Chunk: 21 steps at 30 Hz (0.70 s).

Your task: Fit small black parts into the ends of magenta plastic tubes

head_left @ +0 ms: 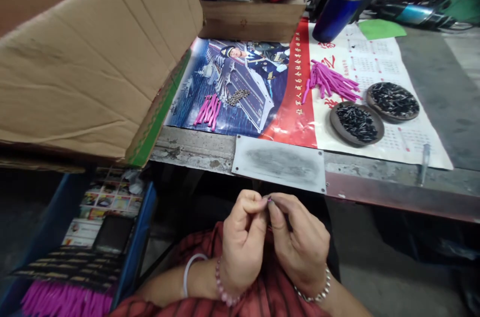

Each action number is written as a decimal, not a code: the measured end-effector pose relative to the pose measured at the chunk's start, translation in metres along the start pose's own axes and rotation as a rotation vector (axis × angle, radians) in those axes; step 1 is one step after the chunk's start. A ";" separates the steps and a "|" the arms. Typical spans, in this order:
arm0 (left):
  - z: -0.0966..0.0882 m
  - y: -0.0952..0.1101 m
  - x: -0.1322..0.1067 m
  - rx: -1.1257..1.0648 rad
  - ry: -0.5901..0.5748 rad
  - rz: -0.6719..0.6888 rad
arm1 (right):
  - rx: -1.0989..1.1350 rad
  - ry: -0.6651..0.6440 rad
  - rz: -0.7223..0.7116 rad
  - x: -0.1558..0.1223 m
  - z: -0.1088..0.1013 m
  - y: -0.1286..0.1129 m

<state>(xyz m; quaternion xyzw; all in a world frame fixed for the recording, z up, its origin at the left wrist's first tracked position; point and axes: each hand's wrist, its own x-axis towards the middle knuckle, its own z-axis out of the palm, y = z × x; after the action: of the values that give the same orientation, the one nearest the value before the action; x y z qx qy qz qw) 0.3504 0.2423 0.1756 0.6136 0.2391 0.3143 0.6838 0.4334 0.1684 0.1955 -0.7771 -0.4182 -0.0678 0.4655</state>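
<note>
My left hand (245, 242) and my right hand (300, 244) meet fingertip to fingertip above my lap, just in front of the table edge. Both are closed in a pinch on a small purple piece (269, 199), mostly hidden by the fingers. On the table beyond lie a short row of magenta tube-like strips (208, 111) and a small heap of metallic bits (238, 97). A larger pile of magenta strips (332, 80) lies to the right. Near it stand two shallow brown bowls, the nearer bowl (337, 129) and the farther bowl (393, 116), holding small black pieces.
A cardboard box (101, 62) fills the left. Below it, a blue bin (144, 222) holds more magenta strips (67, 299). A grey plate (279, 163) is fixed at the table edge. A blue tumbler (337, 12) and a wooden box (247, 21) stand at the back.
</note>
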 end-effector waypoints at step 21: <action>0.003 -0.002 0.001 -0.042 -0.027 -0.059 | 0.011 0.033 0.045 0.005 0.013 0.017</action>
<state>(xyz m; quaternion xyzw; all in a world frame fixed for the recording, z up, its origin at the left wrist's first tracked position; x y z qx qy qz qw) 0.3533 0.2411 0.1735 0.5959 0.2416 0.2906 0.7086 0.4447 0.1778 0.1789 -0.7825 -0.3933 -0.0677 0.4779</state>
